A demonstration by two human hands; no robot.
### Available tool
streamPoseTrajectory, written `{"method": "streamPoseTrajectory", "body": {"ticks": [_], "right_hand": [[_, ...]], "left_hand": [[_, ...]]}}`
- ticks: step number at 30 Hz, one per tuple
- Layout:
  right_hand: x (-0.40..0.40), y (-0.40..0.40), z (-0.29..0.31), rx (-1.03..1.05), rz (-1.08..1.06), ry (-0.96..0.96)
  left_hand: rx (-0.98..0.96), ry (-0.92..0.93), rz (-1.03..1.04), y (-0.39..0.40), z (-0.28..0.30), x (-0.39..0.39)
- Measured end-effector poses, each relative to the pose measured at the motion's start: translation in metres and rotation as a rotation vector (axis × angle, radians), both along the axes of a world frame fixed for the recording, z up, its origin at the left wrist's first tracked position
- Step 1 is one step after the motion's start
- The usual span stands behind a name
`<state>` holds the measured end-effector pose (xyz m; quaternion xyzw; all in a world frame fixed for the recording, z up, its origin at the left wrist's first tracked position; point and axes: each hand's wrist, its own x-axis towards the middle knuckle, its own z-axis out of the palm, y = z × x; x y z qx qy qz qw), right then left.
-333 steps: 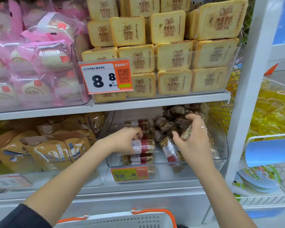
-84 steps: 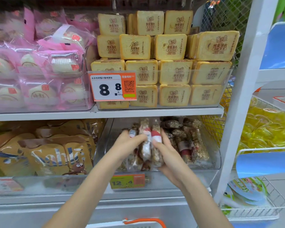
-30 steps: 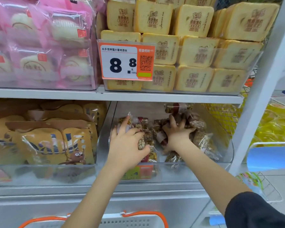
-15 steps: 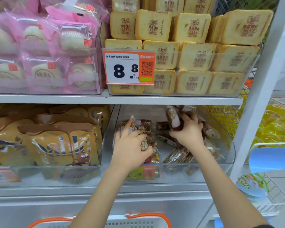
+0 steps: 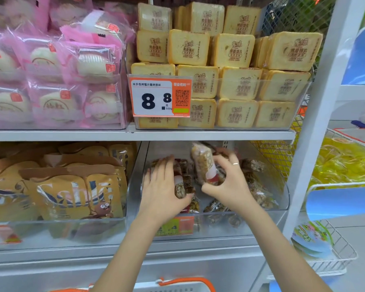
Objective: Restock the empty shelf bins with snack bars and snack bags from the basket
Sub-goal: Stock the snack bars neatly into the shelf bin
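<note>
Landmark: clear bin (image 5: 281, 199) on the lower shelf.
In it: snack bars (image 5: 255, 167), left hand (image 5: 163, 191), right hand (image 5: 226, 182).
Left of it: snack bags (image 5: 72, 199).
Above it: toast-slice packs (image 5: 238, 83).
Below it: basket (image 5: 185, 286).

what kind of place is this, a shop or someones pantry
Most likely a shop's snack aisle. An orange price tag hangs on a clear bin of stacked toast-slice packs, and pink-wrapped buns fill the neighbouring bin on white shelving.
</note>
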<state>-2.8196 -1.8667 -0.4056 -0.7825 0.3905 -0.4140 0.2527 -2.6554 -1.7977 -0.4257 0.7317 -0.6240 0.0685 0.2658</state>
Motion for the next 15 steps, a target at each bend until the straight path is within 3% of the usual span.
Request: {"method": "streamPoseTrajectory", "body": {"ticks": [3,5,7,8,11,15], "right_hand": [[0.020,0.021,0.005,-0.018,0.120,-0.088],[0.038,0.031,0.004,0.017,0.134,-0.161],[0.054,0.035,0.002,0.015,0.153,-0.152],[0.060,0.037,0.000,-0.018,0.168,-0.072],[0.071,0.041,0.001,-0.145,0.217,0.210],[0.070,0.041,0.005,-0.057,0.252,0.289]], "left_hand": [[-0.061,0.299,-0.086,0.007,0.001,0.001],[-0.191,0.618,-0.175,0.019,0.001,0.000],[-0.370,0.807,-0.165,0.032,-0.001,0.000],[-0.444,0.826,-0.129,0.038,-0.002,0.001],[-0.520,0.656,-0.074,0.050,0.003,0.003],[-0.413,0.683,0.014,0.041,0.012,0.013]]}}
